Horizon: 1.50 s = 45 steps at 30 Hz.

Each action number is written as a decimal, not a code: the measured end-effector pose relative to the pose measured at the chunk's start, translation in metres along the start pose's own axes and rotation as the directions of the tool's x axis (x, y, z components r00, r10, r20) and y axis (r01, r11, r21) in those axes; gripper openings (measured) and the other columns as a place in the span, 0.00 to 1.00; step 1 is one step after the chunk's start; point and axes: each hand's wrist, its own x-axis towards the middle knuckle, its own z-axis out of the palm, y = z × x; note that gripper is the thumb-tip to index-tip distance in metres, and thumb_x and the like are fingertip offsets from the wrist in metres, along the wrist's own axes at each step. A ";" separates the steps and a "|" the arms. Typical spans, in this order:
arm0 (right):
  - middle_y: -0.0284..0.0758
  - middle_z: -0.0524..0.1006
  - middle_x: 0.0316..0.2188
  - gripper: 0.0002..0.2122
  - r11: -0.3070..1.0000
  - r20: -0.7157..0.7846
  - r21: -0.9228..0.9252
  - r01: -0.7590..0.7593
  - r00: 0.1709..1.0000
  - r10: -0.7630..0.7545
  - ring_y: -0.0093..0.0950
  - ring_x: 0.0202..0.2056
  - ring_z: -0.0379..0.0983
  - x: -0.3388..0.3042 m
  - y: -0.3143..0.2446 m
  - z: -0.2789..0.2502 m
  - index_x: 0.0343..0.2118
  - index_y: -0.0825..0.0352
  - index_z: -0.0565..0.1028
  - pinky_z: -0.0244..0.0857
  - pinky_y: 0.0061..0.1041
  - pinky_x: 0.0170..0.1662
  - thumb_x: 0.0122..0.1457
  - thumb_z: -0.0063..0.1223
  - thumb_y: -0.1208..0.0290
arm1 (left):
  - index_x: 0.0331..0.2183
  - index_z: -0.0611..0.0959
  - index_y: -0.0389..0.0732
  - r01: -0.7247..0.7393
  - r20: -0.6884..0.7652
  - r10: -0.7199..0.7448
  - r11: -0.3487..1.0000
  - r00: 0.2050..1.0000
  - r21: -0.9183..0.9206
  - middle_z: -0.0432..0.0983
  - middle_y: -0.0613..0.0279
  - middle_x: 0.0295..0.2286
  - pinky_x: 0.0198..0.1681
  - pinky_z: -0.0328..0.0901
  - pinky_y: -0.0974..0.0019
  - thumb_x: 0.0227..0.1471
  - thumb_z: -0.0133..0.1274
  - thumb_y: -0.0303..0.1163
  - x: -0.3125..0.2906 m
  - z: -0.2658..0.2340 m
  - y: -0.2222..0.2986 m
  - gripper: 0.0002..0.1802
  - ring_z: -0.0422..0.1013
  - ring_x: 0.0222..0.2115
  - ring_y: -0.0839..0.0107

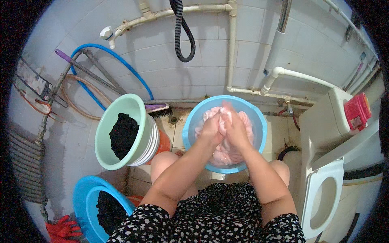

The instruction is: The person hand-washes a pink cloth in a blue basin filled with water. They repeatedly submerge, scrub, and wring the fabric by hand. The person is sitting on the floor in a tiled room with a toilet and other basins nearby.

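Between my knees a round blue basin (pixel 259 139) stands on the tiled floor, holding water and a pale pink cloth (pixel 224 156). Both my hands are over the middle of it, close together. My left hand (pixel 212 128) grips a bunched part of the cloth. Facing it, my right hand (pixel 235 127) is closed on the same bunch, its fingertips slightly blurred. The rest of the cloth lies spread in the water around and below my hands. What kind of garment or linen it is, I cannot make out.
Left of the basin, a mint-green basin (pixel 139 109) with black cloth (pixel 124 135) sits on a white bucket. Nearer me stands another blue basin (pixel 83 202) with dark cloth, beside red gloves (pixel 63 229). A scrubbing brush (pixel 160 109) lies behind; a toilet (pixel 324 202) stands right.
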 end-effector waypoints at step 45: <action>0.38 0.73 0.33 0.08 0.172 -0.180 0.973 0.156 0.974 0.136 0.37 0.43 0.68 0.026 -0.065 -0.111 0.34 0.64 0.68 0.60 0.39 0.51 0.61 0.41 0.65 | 0.52 0.66 0.38 0.361 0.432 -0.405 0.914 0.806 0.185 0.69 0.56 0.46 0.48 0.63 0.64 0.56 0.31 0.58 -0.009 0.025 -0.008 0.35 0.67 0.45 0.65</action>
